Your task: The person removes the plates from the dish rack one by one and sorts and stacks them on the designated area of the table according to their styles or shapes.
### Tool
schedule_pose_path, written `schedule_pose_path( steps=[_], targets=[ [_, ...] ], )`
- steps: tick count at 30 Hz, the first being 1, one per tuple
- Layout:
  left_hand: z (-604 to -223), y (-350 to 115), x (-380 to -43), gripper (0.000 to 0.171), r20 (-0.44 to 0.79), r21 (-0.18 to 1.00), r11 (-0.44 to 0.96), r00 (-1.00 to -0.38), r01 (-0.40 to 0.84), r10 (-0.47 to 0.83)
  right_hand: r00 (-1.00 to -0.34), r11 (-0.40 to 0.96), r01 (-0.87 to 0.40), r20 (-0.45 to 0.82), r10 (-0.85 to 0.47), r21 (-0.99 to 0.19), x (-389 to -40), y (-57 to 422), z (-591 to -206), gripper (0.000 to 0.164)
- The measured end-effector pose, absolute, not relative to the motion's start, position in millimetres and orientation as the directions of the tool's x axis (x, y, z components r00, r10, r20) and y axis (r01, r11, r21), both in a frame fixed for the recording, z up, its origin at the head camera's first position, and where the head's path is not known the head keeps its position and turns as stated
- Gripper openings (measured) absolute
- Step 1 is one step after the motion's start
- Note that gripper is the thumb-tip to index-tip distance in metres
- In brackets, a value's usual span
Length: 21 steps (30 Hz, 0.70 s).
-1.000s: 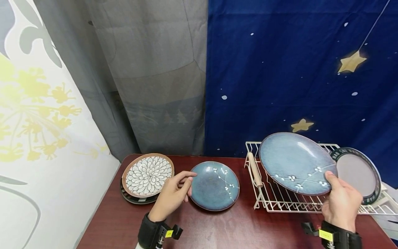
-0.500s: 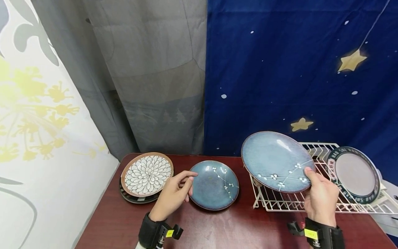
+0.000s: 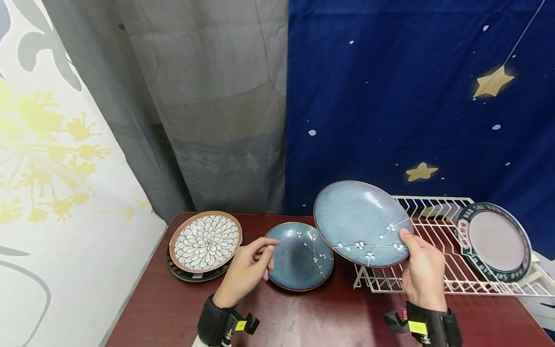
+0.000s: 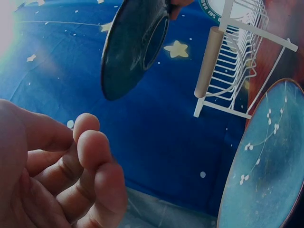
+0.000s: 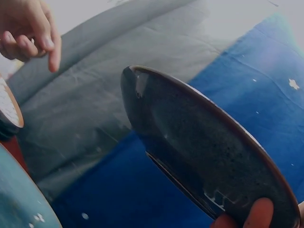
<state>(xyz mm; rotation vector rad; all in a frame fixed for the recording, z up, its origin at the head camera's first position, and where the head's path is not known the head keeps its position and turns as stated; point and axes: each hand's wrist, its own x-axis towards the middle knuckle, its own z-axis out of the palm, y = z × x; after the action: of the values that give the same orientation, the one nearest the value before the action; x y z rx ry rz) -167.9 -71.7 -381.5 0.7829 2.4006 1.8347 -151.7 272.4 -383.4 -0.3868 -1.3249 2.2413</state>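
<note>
My right hand [image 3: 422,270] grips a blue plate [image 3: 360,221] with white blossom branches by its right edge. Its thumb lies on the face, while fingertips [image 5: 260,212] show on the dark underside in the right wrist view. The plate is tilted, raised over the left part of the white dish rack [image 3: 433,289]. A second blue blossom plate [image 3: 299,260] lies on the table to the left. My left hand [image 3: 249,267] hovers at that plate's left edge, its fingers loosely bent and holding nothing; the left wrist view shows the fingertips around no object.
On the table's left lies a petal-patterned plate [image 3: 205,243] with a brown rim, stacked on a dark plate [image 3: 195,278]. A grey plate with a dark green lettered rim [image 3: 494,241] leans in the rack's right end. A wooden handle [image 4: 209,61] is on the rack's side. Curtains hang behind.
My right hand has carried the held plate leftward, from over the rack toward the second blue plate, uncovering more of the rack and the lettered plate. My left hand has barely moved.
</note>
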Motion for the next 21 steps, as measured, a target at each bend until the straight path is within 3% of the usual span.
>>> schedule_pose_path(
  steps=[15, 21],
  targets=[
    [-384, -63, -167, 0.024, 0.347, 0.924, 0.019, -0.859, 0.382, 0.377, -0.899, -0.369, -0.187, 0.007, 0.438, -0.91, -152, 232, -387, 0.031],
    [-388, -59, -169, 0.029, 0.276, 0.959, -0.035, -0.903, 0.281, 0.328, -0.912, -0.358, -0.153, -0.008, 0.411, -0.921, -151, 222, -390, 0.035]
  ],
)
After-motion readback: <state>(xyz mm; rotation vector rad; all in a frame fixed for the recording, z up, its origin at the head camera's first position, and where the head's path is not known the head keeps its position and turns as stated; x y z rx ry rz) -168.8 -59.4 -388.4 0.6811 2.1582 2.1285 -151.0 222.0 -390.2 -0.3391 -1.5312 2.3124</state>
